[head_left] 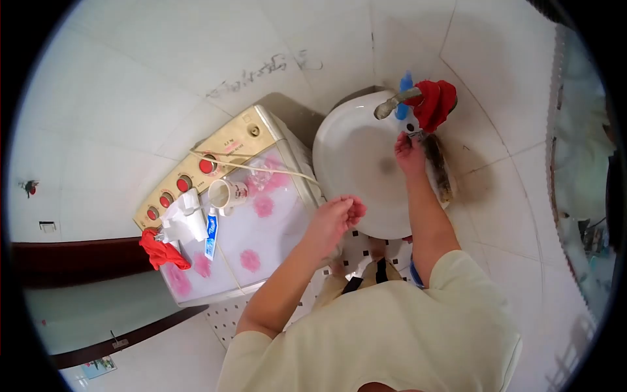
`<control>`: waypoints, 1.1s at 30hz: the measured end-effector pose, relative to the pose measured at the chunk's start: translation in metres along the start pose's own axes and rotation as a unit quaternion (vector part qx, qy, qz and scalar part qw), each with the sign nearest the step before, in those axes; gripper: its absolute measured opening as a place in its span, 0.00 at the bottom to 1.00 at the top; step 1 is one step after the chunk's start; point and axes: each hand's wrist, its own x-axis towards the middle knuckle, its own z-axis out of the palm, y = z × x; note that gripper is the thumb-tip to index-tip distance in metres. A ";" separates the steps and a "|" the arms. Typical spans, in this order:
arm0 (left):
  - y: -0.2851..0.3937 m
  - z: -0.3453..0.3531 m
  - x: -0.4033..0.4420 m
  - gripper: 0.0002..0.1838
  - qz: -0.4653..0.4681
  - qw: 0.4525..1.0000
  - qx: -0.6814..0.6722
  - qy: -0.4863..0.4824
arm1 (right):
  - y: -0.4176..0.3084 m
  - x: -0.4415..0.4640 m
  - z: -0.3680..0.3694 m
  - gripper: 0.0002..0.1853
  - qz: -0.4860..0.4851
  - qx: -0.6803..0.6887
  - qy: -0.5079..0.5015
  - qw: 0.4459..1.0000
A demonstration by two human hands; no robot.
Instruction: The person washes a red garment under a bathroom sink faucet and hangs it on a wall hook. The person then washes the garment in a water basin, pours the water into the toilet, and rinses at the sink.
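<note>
My right hand (410,157) reaches over the right side of a white washbasin (346,144). Its fingers are curled against a small metallic fitting (413,129) at the rim; what they pinch is too small to make out. Just above is a tap spout (390,106), with a red cloth (436,104) wrapped round its body and a blue object (405,85) behind it. My left hand (339,219) hovers at the basin's front left edge, fingers curled in, with nothing visible in them.
On the left stands a washing machine (287,225) with red knobs. On it are a mug (227,195), a toothpaste tube (211,234), white paper (186,219), a red cloth (162,249) and a pale cord (261,168). A mirror (581,170) hangs at right.
</note>
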 end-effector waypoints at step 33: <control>0.016 0.023 0.234 0.11 0.072 0.992 -0.049 0.092 | -0.002 -0.026 0.007 0.20 0.036 -0.216 0.159 0.963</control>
